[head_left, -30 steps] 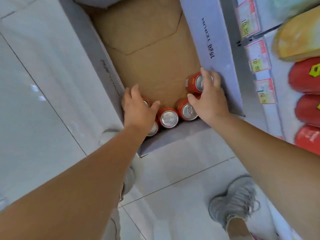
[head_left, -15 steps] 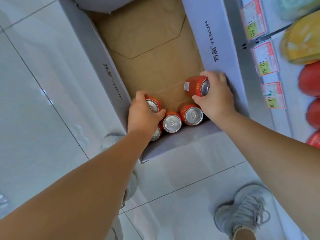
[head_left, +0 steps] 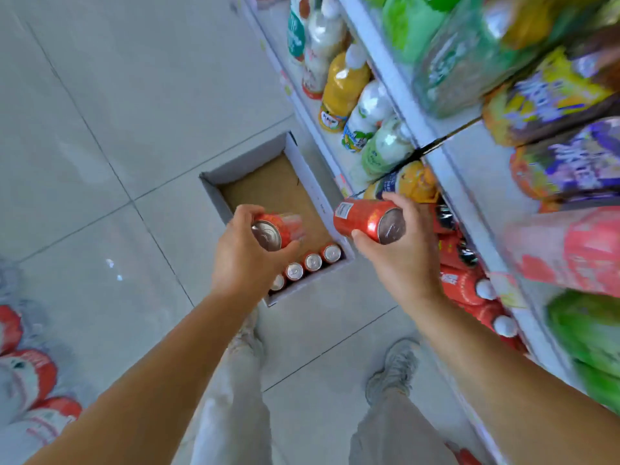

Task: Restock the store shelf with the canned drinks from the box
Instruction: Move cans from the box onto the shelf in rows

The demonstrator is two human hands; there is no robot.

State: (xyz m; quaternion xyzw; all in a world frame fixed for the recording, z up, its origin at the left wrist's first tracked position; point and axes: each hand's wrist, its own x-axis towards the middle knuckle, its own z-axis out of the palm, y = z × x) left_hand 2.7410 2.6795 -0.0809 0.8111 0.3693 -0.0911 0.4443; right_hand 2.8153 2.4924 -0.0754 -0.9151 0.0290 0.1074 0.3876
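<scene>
Gripping a red can (head_left: 270, 231), the left hand (head_left: 241, 263) hangs above the box (head_left: 241, 162); the right hand (head_left: 406, 263) clasps another can (head_left: 364, 219) nearer the shelf (head_left: 432, 156). 4 cans (head_left: 313, 262) stand along the box's near wall.

The person wears pale beige trousers (head_left: 235, 417) and grey lace-up sneakers (head_left: 396, 365).

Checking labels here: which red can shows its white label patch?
The can gripped sideways by the right hand; the other can in the left hand and the row in the box show no patch.
</scene>
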